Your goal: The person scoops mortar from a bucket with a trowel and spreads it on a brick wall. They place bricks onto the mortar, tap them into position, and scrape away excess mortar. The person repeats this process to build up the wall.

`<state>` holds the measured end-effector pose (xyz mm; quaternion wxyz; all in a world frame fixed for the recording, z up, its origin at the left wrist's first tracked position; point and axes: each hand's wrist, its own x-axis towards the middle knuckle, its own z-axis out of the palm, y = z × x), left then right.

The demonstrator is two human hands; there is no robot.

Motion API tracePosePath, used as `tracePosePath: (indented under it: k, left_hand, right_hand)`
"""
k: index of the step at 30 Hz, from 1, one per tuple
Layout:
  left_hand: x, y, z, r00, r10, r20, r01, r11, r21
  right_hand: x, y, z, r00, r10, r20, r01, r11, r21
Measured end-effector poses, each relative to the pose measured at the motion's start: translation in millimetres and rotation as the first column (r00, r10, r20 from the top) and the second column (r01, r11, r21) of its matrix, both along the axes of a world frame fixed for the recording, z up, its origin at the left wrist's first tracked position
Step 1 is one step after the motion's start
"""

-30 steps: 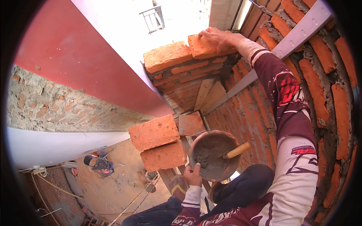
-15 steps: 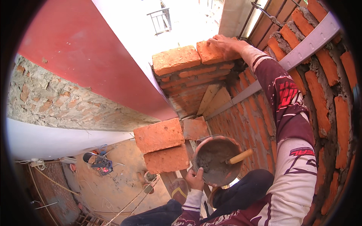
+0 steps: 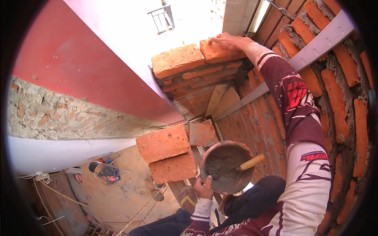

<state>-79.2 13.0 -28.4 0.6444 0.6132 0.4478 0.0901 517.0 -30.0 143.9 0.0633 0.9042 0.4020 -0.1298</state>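
Observation:
My right hand is closed over the orange brick at the right end of the top course of the short wall, beside another brick. Lower down, my left hand grips the near left rim of a bucket of grey mortar, from which a wooden handle sticks out; the tool's head is hidden. Left of the bucket lie two stacked bricks and a smaller brick piece.
A brick wall with a long metal straightedge rises at right. Steel bars stand behind my right hand. At left are a red painted beam and a rough wall. Far below lie ropes and tools. My sandaled foot is under the bucket.
The whole view has shifted a little back and forth as my head moved. Both hands stay in the same places on the brick and the bucket.

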Motion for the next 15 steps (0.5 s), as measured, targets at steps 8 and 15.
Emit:
tracePosePath:
  k: [8,15]
  left_hand:
    - [10,2,21,0.999,-0.029,0.022,0.030,0.998,-0.060]
    - [14,3,27,0.999,-0.038,0.017,0.039,0.997,-0.060]
  right_hand:
    - [-9,3,-25,0.988,-0.032,0.152,0.027,0.999,0.034]
    - [-49,32,-49,0.966,-0.057,0.250,0.019,0.988,0.151]
